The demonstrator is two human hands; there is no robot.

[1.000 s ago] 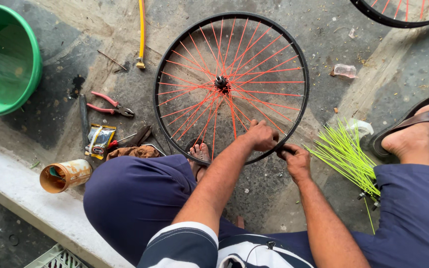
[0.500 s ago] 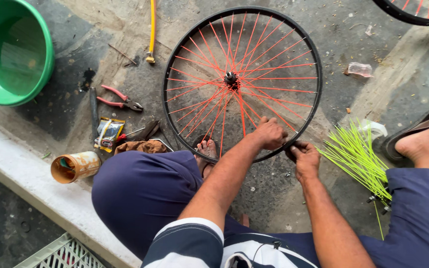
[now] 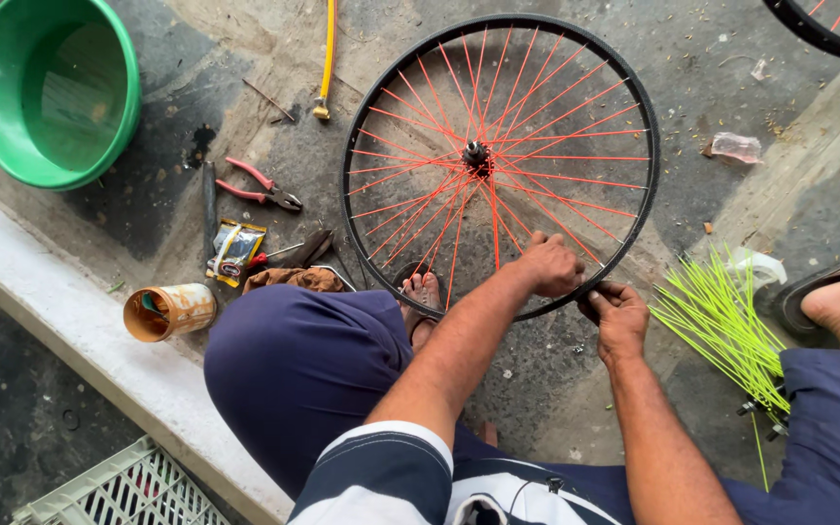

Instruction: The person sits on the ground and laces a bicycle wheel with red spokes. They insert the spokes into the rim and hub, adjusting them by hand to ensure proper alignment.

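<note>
A black bicycle wheel rim (image 3: 371, 117) with red-orange spokes (image 3: 537, 156) and a dark hub (image 3: 476, 154) lies flat on the concrete in front of me. My left hand (image 3: 548, 264) is closed over the near edge of the rim, where several spokes end. Just to its right, my right hand (image 3: 616, 313) pinches the same rim edge, with something small and dark between its fingertips. A bundle of loose neon-green spokes (image 3: 721, 321) lies on the ground right of my right hand.
A green basin (image 3: 51, 92) sits at top left. Red-handled pliers (image 3: 260, 185), a small packet (image 3: 235, 248), a tipped-over can (image 3: 167, 311) and a yellow hose (image 3: 327, 58) lie left of the wheel. A concrete curb (image 3: 70, 331), a pale crate (image 3: 119, 491) and a second wheel (image 3: 819, 29) are nearby.
The view has shifted, so the wheel now sits further right in frame. Both hands have stayed at the near rim with only small finger movements.
</note>
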